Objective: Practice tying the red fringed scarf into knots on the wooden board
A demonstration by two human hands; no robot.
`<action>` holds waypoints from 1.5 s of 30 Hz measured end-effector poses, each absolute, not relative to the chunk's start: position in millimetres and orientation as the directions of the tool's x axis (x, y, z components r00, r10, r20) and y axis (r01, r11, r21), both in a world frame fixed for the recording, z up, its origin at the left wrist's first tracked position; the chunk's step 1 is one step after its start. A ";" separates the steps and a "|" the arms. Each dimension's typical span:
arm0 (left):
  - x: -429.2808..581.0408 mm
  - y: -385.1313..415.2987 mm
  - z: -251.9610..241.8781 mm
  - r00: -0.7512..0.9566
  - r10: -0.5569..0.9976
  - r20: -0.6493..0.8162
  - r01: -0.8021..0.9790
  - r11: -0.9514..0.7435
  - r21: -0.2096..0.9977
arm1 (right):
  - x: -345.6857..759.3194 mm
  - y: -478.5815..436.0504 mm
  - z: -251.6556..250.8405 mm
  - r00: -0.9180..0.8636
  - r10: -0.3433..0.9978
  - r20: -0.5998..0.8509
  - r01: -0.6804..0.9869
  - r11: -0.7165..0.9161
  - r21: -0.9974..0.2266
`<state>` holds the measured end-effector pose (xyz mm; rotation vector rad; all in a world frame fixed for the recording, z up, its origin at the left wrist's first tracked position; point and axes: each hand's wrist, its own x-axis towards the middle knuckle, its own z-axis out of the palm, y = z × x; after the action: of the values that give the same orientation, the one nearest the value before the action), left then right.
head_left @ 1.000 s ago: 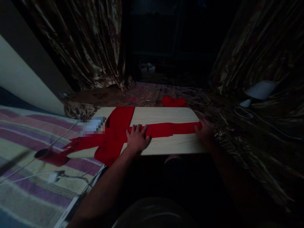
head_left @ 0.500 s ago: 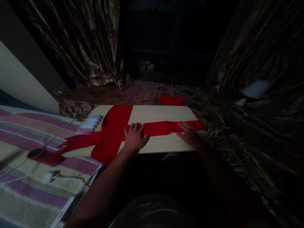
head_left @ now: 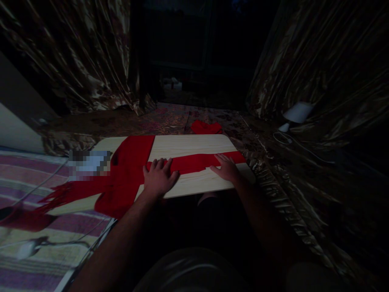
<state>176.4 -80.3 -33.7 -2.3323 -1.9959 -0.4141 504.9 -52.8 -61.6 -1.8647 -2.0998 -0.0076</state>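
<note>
A red scarf (head_left: 127,174) lies across a pale wooden board (head_left: 194,144) in dim light. One folded strip runs to the right along the board, and a wider part drapes over the front left edge with a fringed end at the left. My left hand (head_left: 158,178) rests flat on the scarf near the board's middle, fingers spread. My right hand (head_left: 226,168) lies flat on the strip near its right end, fingers stretched out. Neither hand grips anything.
A small red cloth (head_left: 206,127) lies beyond the board. A striped blanket (head_left: 27,178) with white cables and a dark red cup (head_left: 21,217) is at the left. Shiny brown curtains (head_left: 319,61) hang around. A white lamp (head_left: 296,113) sits at the right.
My right hand has slid left along the red strip from the board's right end. The view has shifted to the right, so everything sits further left. My left hand stays on the scarf.
</note>
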 end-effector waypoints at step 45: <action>28.1 -51.3 -5.1 -0.522 0.852 0.023 0.455 0.255 0.853 | 457.2 -49.1 -66.4 -0.326 0.846 0.422 0.825 0.472 -0.311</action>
<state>28.1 -51.3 -5.1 -1.5975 -2.8093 -1.6004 457.2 -49.1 -66.4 -1.3824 -2.1916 0.0528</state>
